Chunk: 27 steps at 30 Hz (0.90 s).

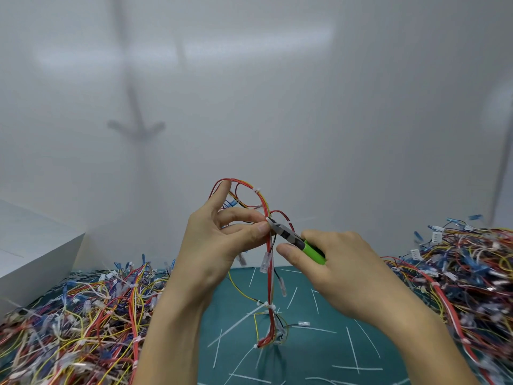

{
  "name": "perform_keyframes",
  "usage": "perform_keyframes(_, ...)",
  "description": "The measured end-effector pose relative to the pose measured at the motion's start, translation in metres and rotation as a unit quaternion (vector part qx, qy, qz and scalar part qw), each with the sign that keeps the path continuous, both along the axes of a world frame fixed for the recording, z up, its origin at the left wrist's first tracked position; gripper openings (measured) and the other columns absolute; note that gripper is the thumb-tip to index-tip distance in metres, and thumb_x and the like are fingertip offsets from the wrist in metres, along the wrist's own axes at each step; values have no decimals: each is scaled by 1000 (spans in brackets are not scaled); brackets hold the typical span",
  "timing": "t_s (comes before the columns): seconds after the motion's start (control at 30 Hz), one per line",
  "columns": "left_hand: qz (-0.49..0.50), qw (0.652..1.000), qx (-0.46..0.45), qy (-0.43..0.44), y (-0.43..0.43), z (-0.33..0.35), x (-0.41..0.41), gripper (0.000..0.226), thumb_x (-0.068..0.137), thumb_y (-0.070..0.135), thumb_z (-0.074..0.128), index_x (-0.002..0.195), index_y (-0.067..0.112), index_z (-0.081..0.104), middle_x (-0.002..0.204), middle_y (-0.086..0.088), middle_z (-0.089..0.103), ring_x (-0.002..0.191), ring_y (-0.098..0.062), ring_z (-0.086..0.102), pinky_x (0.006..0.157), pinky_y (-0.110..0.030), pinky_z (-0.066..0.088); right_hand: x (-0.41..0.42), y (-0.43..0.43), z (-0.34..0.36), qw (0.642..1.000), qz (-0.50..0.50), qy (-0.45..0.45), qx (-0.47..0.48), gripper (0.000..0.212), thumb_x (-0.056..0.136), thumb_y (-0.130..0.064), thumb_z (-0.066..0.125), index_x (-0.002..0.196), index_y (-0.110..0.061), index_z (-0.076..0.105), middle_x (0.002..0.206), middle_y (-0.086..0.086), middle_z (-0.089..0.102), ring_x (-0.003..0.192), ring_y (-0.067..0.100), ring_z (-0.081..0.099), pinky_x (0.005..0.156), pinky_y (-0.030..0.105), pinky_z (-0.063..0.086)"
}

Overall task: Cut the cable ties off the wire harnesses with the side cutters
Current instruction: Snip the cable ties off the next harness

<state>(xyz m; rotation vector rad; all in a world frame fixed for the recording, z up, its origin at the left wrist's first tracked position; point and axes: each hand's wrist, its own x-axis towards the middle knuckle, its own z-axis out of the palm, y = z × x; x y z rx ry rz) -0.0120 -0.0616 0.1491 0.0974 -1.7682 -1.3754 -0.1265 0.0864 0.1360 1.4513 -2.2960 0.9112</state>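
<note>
My left hand (222, 240) holds up a wire harness (268, 262) of red, yellow and black wires, thumb and fingers pinching the bundle near a white cable tie (268, 219). My right hand (341, 262) grips the green-handled side cutters (299, 242), whose dark jaws point up-left and meet the wires right at that tie by my left fingertips. Another white tie (256, 190) sits on the loop at the top, and more ties (267, 305) bind the harness lower down, where its end touches the green mat (319, 348).
Cut white tie pieces (352, 348) lie scattered on the mat. A big heap of tangled harnesses (83, 315) covers the left side and another heap (458, 273) the right. A white box (36, 245) stands at the far left. A white wall rises behind.
</note>
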Motion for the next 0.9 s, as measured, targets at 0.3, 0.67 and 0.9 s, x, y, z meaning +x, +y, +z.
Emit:
perform_keyframes(0.3, -12, 1000, 14, -3, 2, 0, 0, 97, 73, 3, 78, 153, 16, 24, 80, -2, 75, 69, -12, 72, 67, -20, 57, 0, 2, 1, 1000, 0, -16, 17, 63, 80, -78, 33, 57, -20, 38, 49, 0, 39, 53, 13, 38, 46, 27, 22)
perform_keyframes(0.67, -30, 999, 21, 4, 5, 1, 1, 96, 76, -4, 75, 154, 15, 23, 78, -2, 75, 65, -10, 71, 63, -14, 53, 2, 3, 5, 998, 19, -48, 22, 62, 83, -74, 35, 56, -18, 36, 54, 2, 38, 53, 14, 34, 49, 29, 24)
perform_keyframes(0.9, -37, 998, 56, 15, 7, 2, 0, 110, 60, 15, 79, 155, 16, 23, 85, -7, 75, 71, -15, 72, 64, -22, 57, 3, 0, 6, 968, 101, -227, -38, 69, 76, -80, 46, 66, -14, 61, 50, 0, 56, 46, 12, 50, 52, 31, 44)
